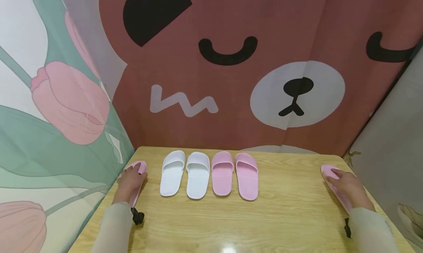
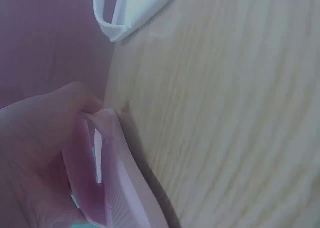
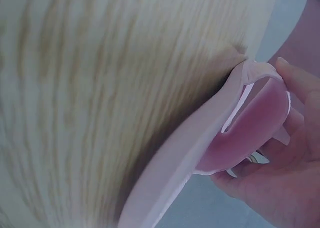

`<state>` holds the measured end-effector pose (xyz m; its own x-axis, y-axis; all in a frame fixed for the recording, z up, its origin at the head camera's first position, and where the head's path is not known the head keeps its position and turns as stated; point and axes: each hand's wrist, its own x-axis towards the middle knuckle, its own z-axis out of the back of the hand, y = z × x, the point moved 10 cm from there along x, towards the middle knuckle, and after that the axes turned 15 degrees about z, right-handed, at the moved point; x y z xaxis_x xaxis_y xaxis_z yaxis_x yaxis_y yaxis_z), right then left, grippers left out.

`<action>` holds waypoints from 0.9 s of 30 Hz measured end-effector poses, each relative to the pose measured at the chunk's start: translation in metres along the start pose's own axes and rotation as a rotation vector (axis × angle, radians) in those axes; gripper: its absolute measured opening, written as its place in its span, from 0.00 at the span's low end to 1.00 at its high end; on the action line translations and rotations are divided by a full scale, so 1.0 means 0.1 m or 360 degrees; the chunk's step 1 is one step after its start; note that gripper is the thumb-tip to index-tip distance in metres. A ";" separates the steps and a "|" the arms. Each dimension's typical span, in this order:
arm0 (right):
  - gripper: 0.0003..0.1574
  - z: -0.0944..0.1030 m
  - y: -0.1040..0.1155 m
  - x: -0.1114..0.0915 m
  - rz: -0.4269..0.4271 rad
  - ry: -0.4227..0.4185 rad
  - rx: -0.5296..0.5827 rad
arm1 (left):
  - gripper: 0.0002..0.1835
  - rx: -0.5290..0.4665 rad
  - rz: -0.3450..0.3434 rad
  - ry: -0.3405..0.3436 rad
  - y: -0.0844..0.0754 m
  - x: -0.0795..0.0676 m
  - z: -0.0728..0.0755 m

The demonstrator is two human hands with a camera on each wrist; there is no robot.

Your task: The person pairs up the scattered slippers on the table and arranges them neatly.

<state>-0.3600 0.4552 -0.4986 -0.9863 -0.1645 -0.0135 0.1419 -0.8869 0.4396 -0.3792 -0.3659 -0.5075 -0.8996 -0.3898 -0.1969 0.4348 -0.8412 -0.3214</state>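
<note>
My left hand (image 1: 131,180) grips a pink slipper (image 1: 143,167) at the left edge of the wooden table. In the left wrist view, the thumb lies at the toe end and the hand is against the strap (image 2: 82,170). My right hand (image 1: 353,188) holds another pink slipper (image 1: 328,170) near the right edge, its thumb and fingers round the strap (image 3: 262,123). Both slippers look tilted, their soles close to the table. Between the hands stand two white slippers, the left one (image 1: 170,183) and the right one (image 1: 197,184), beside two pink slippers, (image 1: 222,183) and its neighbour (image 1: 248,186).
The wooden table (image 1: 211,223) has a curtain with a bear face (image 1: 228,128) behind it. A tulip-patterned curtain (image 1: 71,102) hangs on the left, and a pale curtain (image 1: 396,135) on the right.
</note>
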 end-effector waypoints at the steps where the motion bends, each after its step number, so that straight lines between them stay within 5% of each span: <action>1: 0.52 0.00 -0.01 0.00 -0.0011 -0.0001 0.0010 | 0.38 -0.0005 0.0003 0.0001 0.00 0.00 0.00; 15: 0.55 -0.03 -0.05 -0.02 -0.0130 0.0054 0.0111 | 0.39 -0.0017 0.0033 0.0041 0.00 0.01 -0.01; 27: 0.52 0.02 -0.01 -0.02 -0.0070 0.0017 0.0006 | 0.39 0.0018 0.0031 0.0050 0.00 0.03 -0.04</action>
<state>-0.3583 0.4569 -0.4974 -0.9906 -0.1298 -0.0427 0.0978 -0.8917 0.4420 -0.3815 -0.3656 -0.5115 -0.8891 -0.3946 -0.2322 0.4518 -0.8378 -0.3064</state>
